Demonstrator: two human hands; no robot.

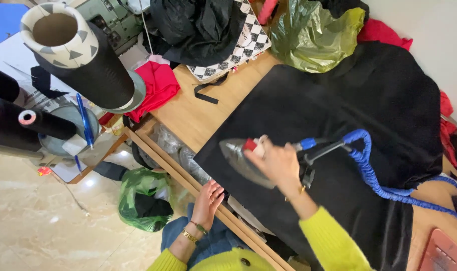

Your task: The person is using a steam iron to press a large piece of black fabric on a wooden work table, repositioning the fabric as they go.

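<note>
Right hand, in a yellow-green sleeve, closed round the handle of a steam iron; fingers wrapped tight, a thin bracelet at the wrist; iron flat on the black fabric, its pointed tip aimed away from the hand toward the fabric's near corner; red knob just past the fingertips.

Left hand, loosely open, fingers slightly spread and curved, holding nothing; fingertips resting against the wooden table edge just below the fabric's corner, close under the iron's tip; gold watch and beaded band on that wrist.

Behind the right hand, a blue braided hose looping off the iron's back end and trailing away across the fabric toward the far side; beyond the right forearm, a reddish flat object on the table, kind unclear.

Ahead of the right hand, past the bare wood, a black-and-white checked bag under a heap of dark cloth; beside it a yellow-green plastic bag; red cloth hanging off the table's corner.

Out beyond the left hand, a big cone of black thread with a patterned cardboard core, a smaller black spool below it, a blue pen by them; part of a sewing machine farther off.

Beneath the left hand, on the pale tiled floor, a green plastic bag with dark contents; blue denim over the lap just under the left wrist.
</note>
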